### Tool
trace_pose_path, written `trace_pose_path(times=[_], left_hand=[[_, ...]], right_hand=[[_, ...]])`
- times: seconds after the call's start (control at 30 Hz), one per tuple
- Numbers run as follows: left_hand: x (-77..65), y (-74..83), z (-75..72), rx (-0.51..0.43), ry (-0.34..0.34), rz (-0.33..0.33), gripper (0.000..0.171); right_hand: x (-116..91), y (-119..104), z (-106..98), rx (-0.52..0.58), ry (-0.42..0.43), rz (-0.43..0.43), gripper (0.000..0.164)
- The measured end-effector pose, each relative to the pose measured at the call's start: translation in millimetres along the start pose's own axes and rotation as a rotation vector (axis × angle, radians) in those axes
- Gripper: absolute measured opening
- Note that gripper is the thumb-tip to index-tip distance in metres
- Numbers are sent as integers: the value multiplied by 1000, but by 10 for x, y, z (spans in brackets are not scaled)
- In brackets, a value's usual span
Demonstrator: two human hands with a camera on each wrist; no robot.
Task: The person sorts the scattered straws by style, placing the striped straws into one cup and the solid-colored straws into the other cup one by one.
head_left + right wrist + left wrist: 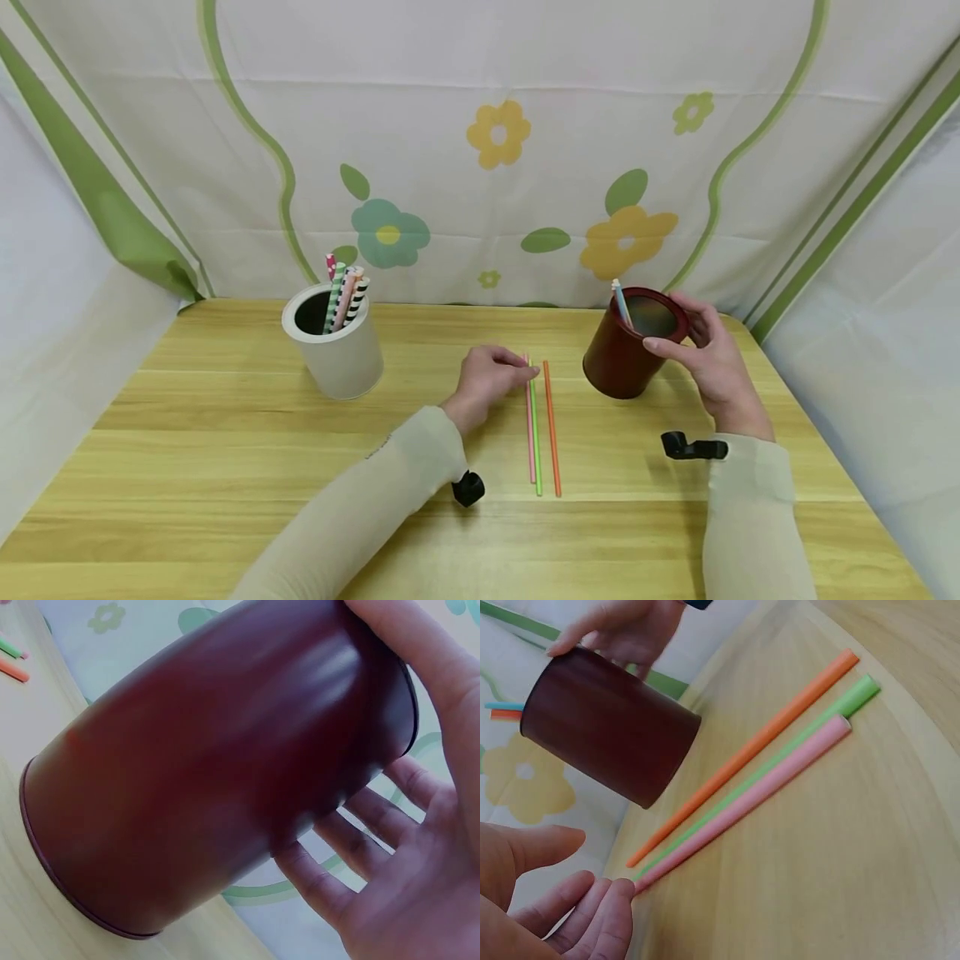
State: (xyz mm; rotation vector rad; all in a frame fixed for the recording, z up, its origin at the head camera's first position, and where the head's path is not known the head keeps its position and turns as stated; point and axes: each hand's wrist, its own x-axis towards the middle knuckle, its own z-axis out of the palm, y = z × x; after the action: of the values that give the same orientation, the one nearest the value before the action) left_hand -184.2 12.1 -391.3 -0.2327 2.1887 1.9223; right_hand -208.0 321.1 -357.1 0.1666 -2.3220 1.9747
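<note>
Pink [530, 433], green [536, 442] and orange straws [552, 433] lie side by side on the wooden table. My left hand [489, 382] is at the far ends of the pink and green ones. In the left wrist view its fingertips [619, 896] meet the pink straw's end, while the thumb [551, 847] stays apart from them. A dark red cylindrical holder [622, 358] stands to the right, with a few straws [621, 302] inside, one light blue. My right hand [712, 358] grips this holder near its rim, thumb in front and fingers round the far side.
A white cylindrical holder [345, 358] with several patterned straws [345, 300] stands at the left of the table [225, 467]. Behind the table hangs a white cloth [420, 108] with flowers and green bands.
</note>
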Motion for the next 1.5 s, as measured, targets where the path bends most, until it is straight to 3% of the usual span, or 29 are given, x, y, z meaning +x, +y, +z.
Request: trace_pose_path(times=[0.33,0.57,0.7,1.5], left_hand=[[38,-52,34,70,42,-22,19],[107,-36,167,276,128,57,18],[133,-16,232,350,146,59,19],[126,10,275,502,165,-29,14]], right_hand=[[10,-50,29,-26,38,20,77],[-11,-47,12,-23,45,25,77],[-15,-47,11,-19,49,24,76],[-7,-26,28,15,59,-10,75]])
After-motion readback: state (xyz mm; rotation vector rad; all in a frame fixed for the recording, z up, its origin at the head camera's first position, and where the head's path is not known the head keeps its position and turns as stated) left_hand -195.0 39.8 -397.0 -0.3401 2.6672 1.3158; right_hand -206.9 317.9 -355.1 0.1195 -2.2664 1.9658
